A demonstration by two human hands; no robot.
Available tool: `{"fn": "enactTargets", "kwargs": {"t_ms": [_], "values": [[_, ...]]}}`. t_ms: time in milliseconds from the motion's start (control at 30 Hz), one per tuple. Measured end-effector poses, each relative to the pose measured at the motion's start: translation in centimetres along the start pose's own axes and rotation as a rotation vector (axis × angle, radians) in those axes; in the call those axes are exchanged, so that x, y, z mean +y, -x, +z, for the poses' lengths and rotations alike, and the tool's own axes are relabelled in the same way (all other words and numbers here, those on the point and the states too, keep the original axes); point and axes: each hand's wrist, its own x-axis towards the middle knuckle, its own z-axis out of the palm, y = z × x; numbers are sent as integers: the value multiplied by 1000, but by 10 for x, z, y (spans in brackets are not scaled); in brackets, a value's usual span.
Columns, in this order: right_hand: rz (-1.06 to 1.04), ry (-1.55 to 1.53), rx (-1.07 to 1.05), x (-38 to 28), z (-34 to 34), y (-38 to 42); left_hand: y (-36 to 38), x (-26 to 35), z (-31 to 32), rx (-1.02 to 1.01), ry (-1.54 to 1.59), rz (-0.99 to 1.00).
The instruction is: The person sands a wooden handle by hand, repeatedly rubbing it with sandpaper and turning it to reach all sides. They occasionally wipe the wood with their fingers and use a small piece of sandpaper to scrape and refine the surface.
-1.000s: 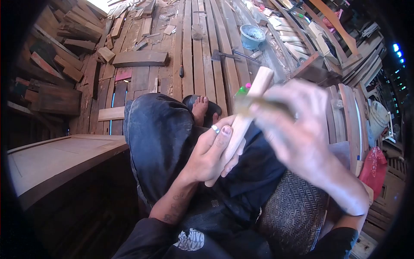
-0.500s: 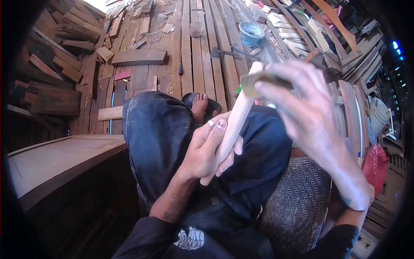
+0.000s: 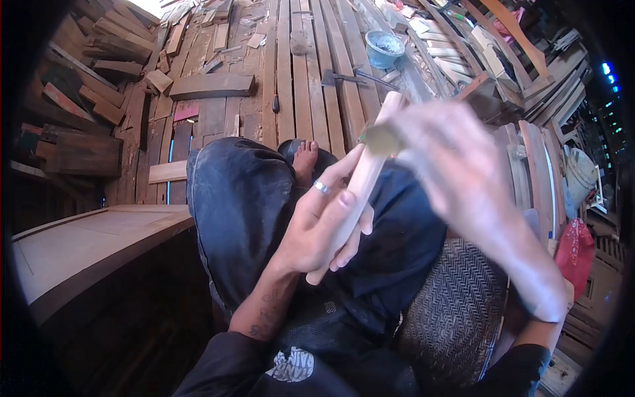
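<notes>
A pale, smoothly shaped wooden stick (image 3: pixel 365 180) slants up and away over my lap. My left hand (image 3: pixel 321 228) is wrapped round its lower half, the thumb lying along its upper face and a ring on one finger. Near the upper end, an olive-brown piece of sandpaper (image 3: pixel 383 140) bends against the wood. My right hand (image 3: pixel 456 159) is closed on the sandpaper, its fingers smeared by motion. The stick's top end sticks out beyond the sandpaper.
A hammer-like tool (image 3: pixel 340 79) and a screwdriver-like tool (image 3: pixel 275 103) lie on the plank floor. Beyond them stands a blue bucket (image 3: pixel 384 51). A thick board (image 3: pixel 211 87) lies ahead. At left is a panelled wooden piece (image 3: pixel 99 235); wood scraps are stacked on both sides.
My right hand has moved the sandpaper a short way down the stick, toward me. My left index finger has stretched further up along the wood; the left grip stays in place.
</notes>
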Motion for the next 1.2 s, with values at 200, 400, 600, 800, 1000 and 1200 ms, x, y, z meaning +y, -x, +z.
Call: {"fn": "enactTargets", "kwargs": {"t_ms": [200, 400, 600, 800, 1000, 1200], "values": [[25, 90, -60, -8, -2, 8, 2, -2, 0, -15, -90, -31], [75, -48, -22, 5, 0, 5, 0, -1, 5, -13, -76, 2], [141, 50, -41, 14, -12, 4, 3, 1, 6, 12, -80, -40], [145, -17, -74, 5, -5, 8, 2, 0, 6, 29, -77, -61], [94, 35, -61, -4, -5, 10, -1, 2, 3, 28, -107, -53], [121, 31, -49, -4, -9, 8, 1, 0, 2, 21, -141, -45]]}}
